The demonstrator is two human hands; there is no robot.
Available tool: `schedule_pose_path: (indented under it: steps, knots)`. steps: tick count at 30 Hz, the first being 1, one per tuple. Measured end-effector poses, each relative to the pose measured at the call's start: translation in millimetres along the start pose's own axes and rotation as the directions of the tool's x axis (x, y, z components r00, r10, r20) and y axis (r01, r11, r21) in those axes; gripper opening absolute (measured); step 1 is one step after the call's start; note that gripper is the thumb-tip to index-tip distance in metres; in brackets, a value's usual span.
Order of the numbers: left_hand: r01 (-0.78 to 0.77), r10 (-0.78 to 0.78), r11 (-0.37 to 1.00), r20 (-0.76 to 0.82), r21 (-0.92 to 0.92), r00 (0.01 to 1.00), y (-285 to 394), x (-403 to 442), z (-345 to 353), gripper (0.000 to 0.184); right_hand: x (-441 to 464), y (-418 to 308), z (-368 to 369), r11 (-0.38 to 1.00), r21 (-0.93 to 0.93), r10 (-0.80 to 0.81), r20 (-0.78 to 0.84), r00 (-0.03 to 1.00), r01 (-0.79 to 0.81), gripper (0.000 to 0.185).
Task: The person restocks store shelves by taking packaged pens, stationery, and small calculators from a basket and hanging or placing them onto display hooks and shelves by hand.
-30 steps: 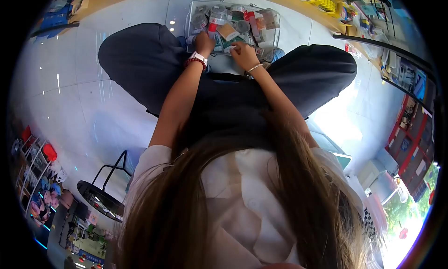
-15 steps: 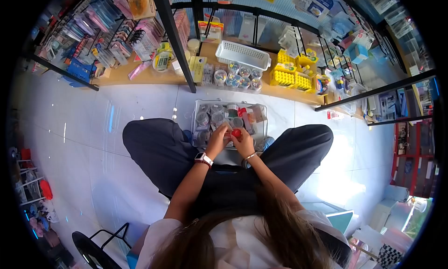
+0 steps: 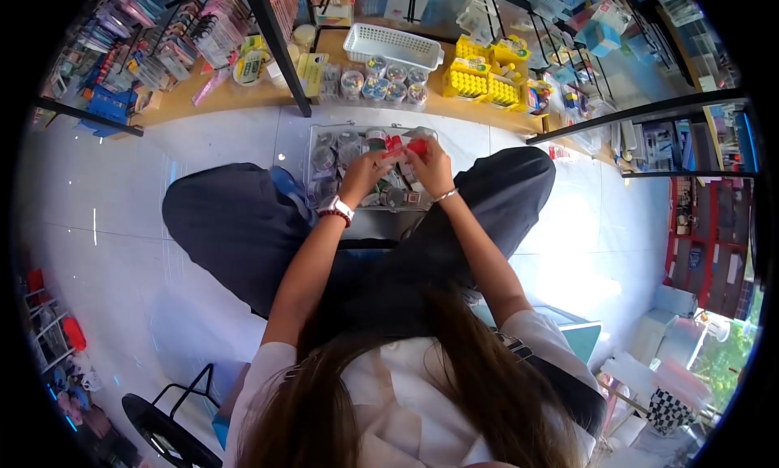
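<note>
Both of my hands are above a clear plastic bin (image 3: pixel 311 148) full of small round tubs and packets. My right hand (image 3: pixel 433 169) grips a small round red object (image 3: pixel 418 148) in its fingertips; its exact kind is too small to make out. With a watch on the wrist, my left hand (image 3: pixel 365 176) is closed at the fingertips, close to the right one. Something pale shows at its fingers, blurred. Beneath the hands lie clear round tubs (image 3: pixel 324 157) and a red packet (image 3: pixel 393 142).
A wooden shelf ahead holds a white perforated basket (image 3: pixel 389 46), tubs of colourful bits (image 3: pixel 375 87) and yellow boxes of glue-stick-like items (image 3: pixel 468 83). Black rack posts (image 3: pixel 276 46) rise beside it. My bent knees (image 3: pixel 231 208) flank the bin. A stool-like black object (image 3: pixel 158 427) stands behind left.
My hands have moved forward over the bin and slightly apart, the red object still in the right one. The camera has tilted, so the shelf and bin appear higher.
</note>
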State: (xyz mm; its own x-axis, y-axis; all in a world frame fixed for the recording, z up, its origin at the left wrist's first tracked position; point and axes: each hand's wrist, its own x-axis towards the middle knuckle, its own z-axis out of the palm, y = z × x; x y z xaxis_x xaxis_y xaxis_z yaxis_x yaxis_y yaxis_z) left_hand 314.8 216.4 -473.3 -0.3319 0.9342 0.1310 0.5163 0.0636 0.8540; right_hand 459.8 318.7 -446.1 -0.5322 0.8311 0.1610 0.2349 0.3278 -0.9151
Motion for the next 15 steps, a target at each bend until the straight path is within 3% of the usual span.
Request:
schedule_pose_path:
  steps: [2,6,8,10,12,15]
  knots:
    - [0.048,-0.048,0.999,0.039,-0.004,0.998,5.6,8.1,2.8,0.033,13.2,-4.0,-14.1,0.998,0.002,-0.062,0.056,0.997,0.062,0.025]
    - [0.114,-0.113,0.99,0.028,-0.081,0.993,-3.6,0.4,12.3,0.034,30.9,-5.3,-27.2,0.987,0.14,0.045,0.208,0.977,-0.075,0.025]
    - [0.083,-0.083,0.996,-0.052,0.012,0.995,-27.8,-7.1,16.6,0.035,54.9,0.5,-29.9,0.991,-0.1,0.101,0.138,0.985,-0.088,0.025]
    - [0.066,-0.052,0.992,-0.124,0.111,0.991,-53.3,-18.7,19.0,0.037,91.5,-8.3,-26.5,0.94,-0.292,-0.185,0.0,0.983,0.177,0.025]
    - [0.18,-0.134,0.959,-0.21,0.218,0.969,-67.6,-27.3,17.9,0.042,133.0,-16.2,-15.2,0.839,-0.389,-0.417,-0.012,0.909,0.379,0.027]
    - [0.226,-0.164,0.943,-0.251,0.244,0.954,-68.3,-31.1,14.8,0.038,195.8,-24.4,14.9,0.763,-0.458,-0.501,0.03,0.865,0.457,0.027]
